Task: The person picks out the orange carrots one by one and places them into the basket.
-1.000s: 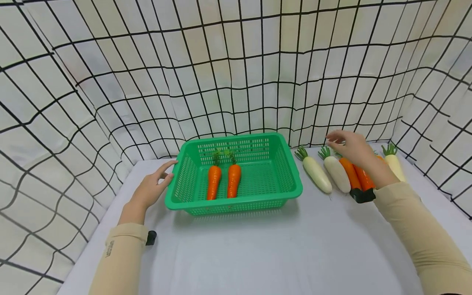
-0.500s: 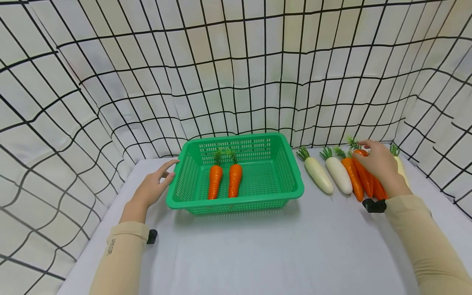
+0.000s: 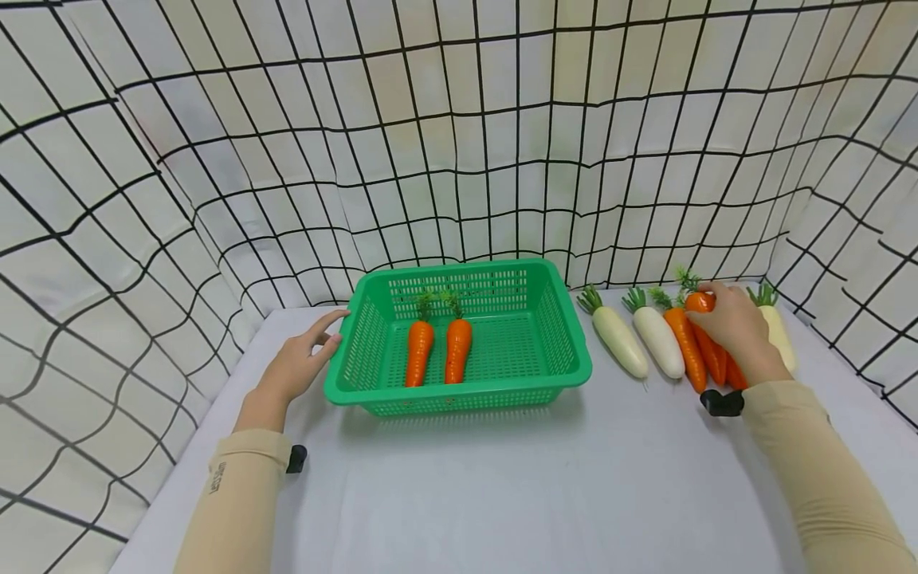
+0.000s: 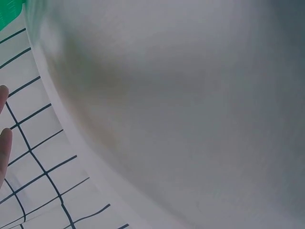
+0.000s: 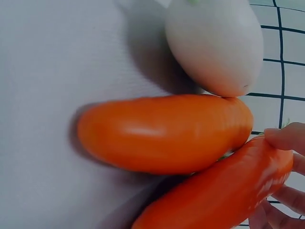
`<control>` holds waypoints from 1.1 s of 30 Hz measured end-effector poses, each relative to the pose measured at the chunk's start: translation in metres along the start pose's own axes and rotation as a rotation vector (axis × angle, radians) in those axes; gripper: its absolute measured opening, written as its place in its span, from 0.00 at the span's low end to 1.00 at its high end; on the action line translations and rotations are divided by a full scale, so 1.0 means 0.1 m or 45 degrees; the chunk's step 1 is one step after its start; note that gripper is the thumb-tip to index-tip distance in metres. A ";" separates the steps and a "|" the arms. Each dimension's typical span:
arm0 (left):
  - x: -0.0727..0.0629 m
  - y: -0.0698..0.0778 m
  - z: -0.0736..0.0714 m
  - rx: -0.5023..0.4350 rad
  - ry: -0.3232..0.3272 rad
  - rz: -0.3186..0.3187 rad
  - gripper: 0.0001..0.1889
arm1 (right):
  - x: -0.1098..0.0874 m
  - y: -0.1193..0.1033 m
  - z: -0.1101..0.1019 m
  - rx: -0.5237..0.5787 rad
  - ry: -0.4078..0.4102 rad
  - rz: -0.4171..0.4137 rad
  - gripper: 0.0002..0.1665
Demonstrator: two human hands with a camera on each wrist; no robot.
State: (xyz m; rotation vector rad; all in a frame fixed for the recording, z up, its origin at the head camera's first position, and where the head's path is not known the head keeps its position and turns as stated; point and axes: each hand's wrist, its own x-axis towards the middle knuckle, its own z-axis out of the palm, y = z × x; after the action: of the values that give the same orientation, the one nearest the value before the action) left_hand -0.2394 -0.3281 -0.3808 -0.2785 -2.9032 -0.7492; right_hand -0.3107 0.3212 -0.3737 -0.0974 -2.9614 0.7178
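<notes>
The carrot (image 5: 217, 188) in hand is well to the right of the green basket (image 3: 502, 387), among the row of vegetables there. The right hand (image 3: 739, 323) is closed on its leafy end, thumb on one side and fingers on the other; whether it has left the table (image 3: 502, 494) I cannot tell. The step in hand looks like taking hold of this carrot. The next move seems to call for a steady lift clear of the neighbouring carrot (image 3: 684, 343), just beside it on the side nearer the basket.

Nearer the basket are two white radishes (image 3: 620, 343) (image 3: 658, 339); a pale radish (image 3: 778, 331) lies farthest from it, beyond the right hand. Inside, two carrots (image 3: 419, 355) (image 3: 457, 351) lie side by side, apart. The left hand (image 3: 292, 367) is at the basket's left rim, thumb and forefinger apart, gripping nothing; actual contact is unclear.

Left of and nearer than the basket, the left sleeve (image 3: 233, 502) bears small dark lettering, too small to read surely. No other label shows.
</notes>
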 end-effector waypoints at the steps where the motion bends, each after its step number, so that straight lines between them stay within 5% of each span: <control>1: 0.00 0.00 0.00 0.000 -0.001 -0.001 0.30 | -0.01 0.00 -0.01 -0.002 -0.002 0.000 0.35; 12: -0.01 0.03 -0.01 -0.005 0.013 0.016 0.29 | -0.02 -0.17 -0.15 0.105 0.066 -0.069 0.35; 19: -0.01 0.05 -0.03 0.004 0.000 0.006 0.29 | 0.01 -0.55 -0.38 0.167 0.097 -0.187 0.37; 33: 0.00 0.02 -0.01 -0.006 0.005 0.000 0.30 | 0.07 -1.43 -0.53 0.343 -0.043 -0.383 0.37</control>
State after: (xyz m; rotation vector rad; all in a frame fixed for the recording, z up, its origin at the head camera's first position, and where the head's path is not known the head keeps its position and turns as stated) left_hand -0.2386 -0.3274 -0.3791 -0.2776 -2.8985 -0.7553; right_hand -0.3180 0.2193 -0.2608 0.3721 -2.7841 1.0650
